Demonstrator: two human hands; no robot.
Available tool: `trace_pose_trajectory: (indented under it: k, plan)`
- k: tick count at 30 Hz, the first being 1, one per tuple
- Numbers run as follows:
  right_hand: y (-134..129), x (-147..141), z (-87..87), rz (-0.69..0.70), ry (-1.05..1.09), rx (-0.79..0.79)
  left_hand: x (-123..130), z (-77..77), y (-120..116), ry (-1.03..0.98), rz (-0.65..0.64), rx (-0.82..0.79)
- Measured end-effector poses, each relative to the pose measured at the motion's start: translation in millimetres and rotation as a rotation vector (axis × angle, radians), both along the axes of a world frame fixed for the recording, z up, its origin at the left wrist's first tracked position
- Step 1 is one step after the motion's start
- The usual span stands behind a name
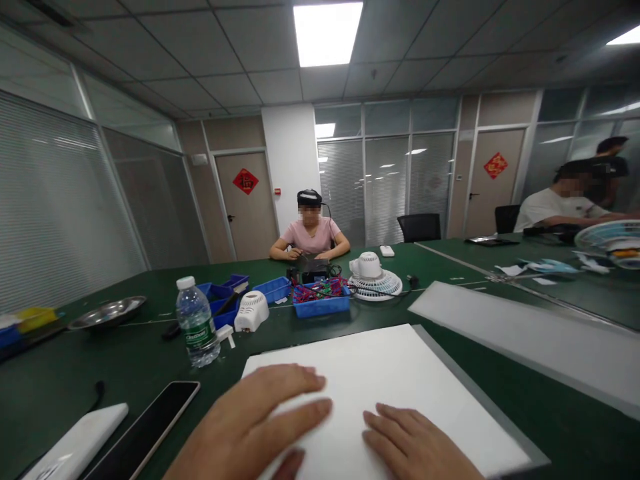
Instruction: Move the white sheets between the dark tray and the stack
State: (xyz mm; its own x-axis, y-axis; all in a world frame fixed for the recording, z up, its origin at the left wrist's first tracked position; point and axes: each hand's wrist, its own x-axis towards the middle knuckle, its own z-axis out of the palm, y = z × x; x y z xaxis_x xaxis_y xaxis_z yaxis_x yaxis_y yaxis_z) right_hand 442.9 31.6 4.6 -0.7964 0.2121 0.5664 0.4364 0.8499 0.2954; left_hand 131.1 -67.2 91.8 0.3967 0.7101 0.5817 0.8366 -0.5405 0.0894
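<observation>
A white sheet or board [430, 380] lies on the green table in front of me, with a greyish edge showing along its right side. My left hand [260, 427] is over its left part, fingers apart and nothing held. Lower on the sheet, to the right, my right hand [415, 443] rests with its fingers spread and empty. Whether the left fingertips touch the surface is hard to tell.
Left are a water bottle [197, 327], a black phone [147, 430] and a white device [80, 443]. Beyond the sheet stand a blue bin of wires [323, 305] and white fan parts [375, 283]. A long white panel [525, 333] lies right. People sit farther off.
</observation>
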Motion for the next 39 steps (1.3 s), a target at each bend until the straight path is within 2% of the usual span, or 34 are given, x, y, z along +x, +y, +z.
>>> trace_pose_trajectory:
  k: [2,4,6,8,10,13,15,17,20,24,32,35,39]
  plan:
    - [-0.5,4.6,6.4,0.045,-0.025,-0.049,-17.7,-2.4,22.3,0.057,0.112,-0.091]
    - [7.6,18.4,18.3,0.043,-0.025,-0.113,-42.7,-20.3,40.2,0.029,0.248,-0.116]
    - [29.5,44.4,28.4,-0.091,0.020,-0.153,-69.0,-44.7,51.7,-0.002,0.351,-0.173]
    - [63.8,83.7,30.6,-0.360,0.098,-0.173,-88.6,-64.6,57.6,-0.020,0.411,-0.264]
    - [101.9,132.2,23.2,-0.645,0.147,-0.201,-98.1,-74.0,59.7,-0.049,0.431,-0.313]
    - [145.4,201.8,1.4,-0.926,0.215,-0.275,-99.7,-74.5,60.9,-0.055,0.463,-0.340]
    - [160.1,233.5,-13.1,-1.054,0.224,-0.363,-99.3,-73.7,61.7,-0.054,0.474,-0.358]
    - [166.0,249.5,-24.0,-1.093,0.200,-0.432,-100.4,-74.9,61.9,-0.063,0.465,-0.365]
    - [167.4,251.5,-32.0,-1.086,0.156,-0.461,-102.8,-78.0,59.8,-0.063,0.430,-0.357]
    - [166.4,242.6,-33.1,-1.107,0.143,-0.462,-101.2,-76.9,54.4,-0.025,0.417,-0.369]
    - [163.8,233.9,-33.6,-1.165,0.188,-0.504,-96.3,-74.5,53.6,-0.006,0.498,-0.393]
    - [154.5,222.0,-27.2,-1.151,0.187,-0.500,-98.3,-78.8,55.2,-0.022,0.525,-0.405]
    - [131.9,197.9,-6.8,-1.117,0.188,-0.489,-99.6,-81.2,55.3,-0.055,0.514,-0.403]
